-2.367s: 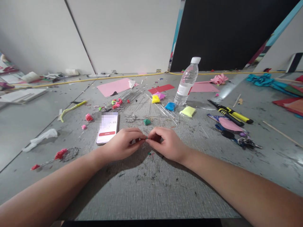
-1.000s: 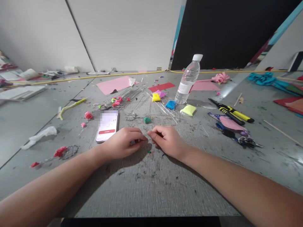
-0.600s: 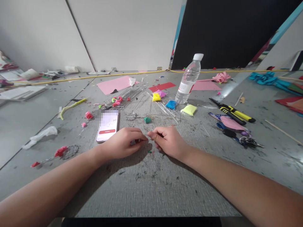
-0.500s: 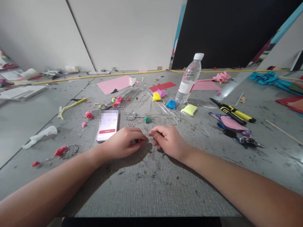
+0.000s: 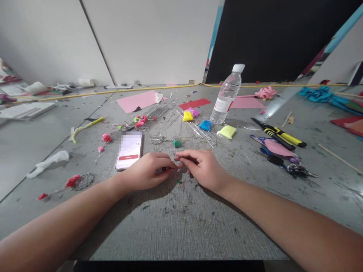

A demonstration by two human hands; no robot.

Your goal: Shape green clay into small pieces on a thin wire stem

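My left hand (image 5: 153,169) and my right hand (image 5: 202,166) meet fingertip to fingertip low over the grey table (image 5: 181,226). Both are closed in a pinch; whatever lies between the fingers is too small to make out. Just beyond them is a green lump of clay (image 5: 177,143), with a twisted wire piece (image 5: 158,139) at its left. A phone (image 5: 129,153) with a lit screen lies close to my left wrist. Tiny green crumbs (image 5: 179,182) dot the tabletop under my fingers.
A water bottle (image 5: 225,96) stands behind the blue (image 5: 205,125), yellow (image 5: 187,116) and pale-green (image 5: 226,131) clay packets. Yellow-black pliers (image 5: 279,134) and keys (image 5: 297,170) lie at right. Red clay-and-wire pieces (image 5: 73,181), a yellow-green strip (image 5: 85,127) and tissue (image 5: 51,162) lie at left.
My right fingers have shifted slightly left, so their tips now overlap those of my left hand. The left hand stays nearly still.
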